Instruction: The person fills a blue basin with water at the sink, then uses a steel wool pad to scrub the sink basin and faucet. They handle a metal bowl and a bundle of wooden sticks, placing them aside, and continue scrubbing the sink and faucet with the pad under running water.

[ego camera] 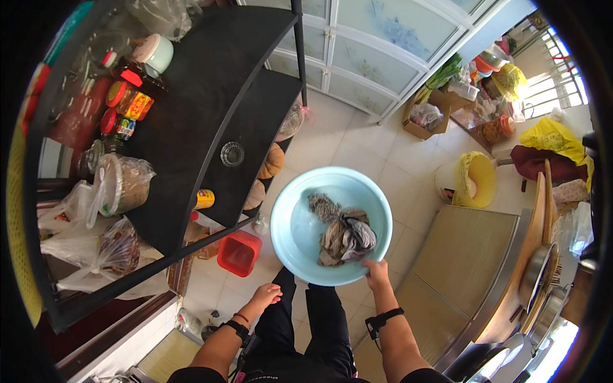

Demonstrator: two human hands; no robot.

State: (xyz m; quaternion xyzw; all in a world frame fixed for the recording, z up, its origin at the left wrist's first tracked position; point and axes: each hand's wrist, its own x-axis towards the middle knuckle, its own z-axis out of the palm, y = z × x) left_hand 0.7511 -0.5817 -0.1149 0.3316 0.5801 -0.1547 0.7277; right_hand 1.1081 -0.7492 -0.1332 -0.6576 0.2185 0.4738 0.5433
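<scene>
A light blue plastic basin [294,225] is in front of my legs, above the tiled floor. My right hand [377,273] grips its near right rim, with the thumb over the edge and the other fingers hidden beneath. Crumpled wet-looking cloths [357,237] in grey and brown lie on the right side of the basin's bottom. Beside them is a grey, curly-textured clump [324,208], perhaps a scouring pad or a shaggy rag. My left hand [266,298] is apart from the basin, near my left thigh, its fingers loosely curled with nothing visible in them.
A black shelf rack [191,95] with jars and bagged food stands on the left. Below it sits a red plastic bin [239,253]. At right are a counter [507,277] with pans and a yellow-lined bucket [474,179]. A white cabinet [373,57] stands ahead.
</scene>
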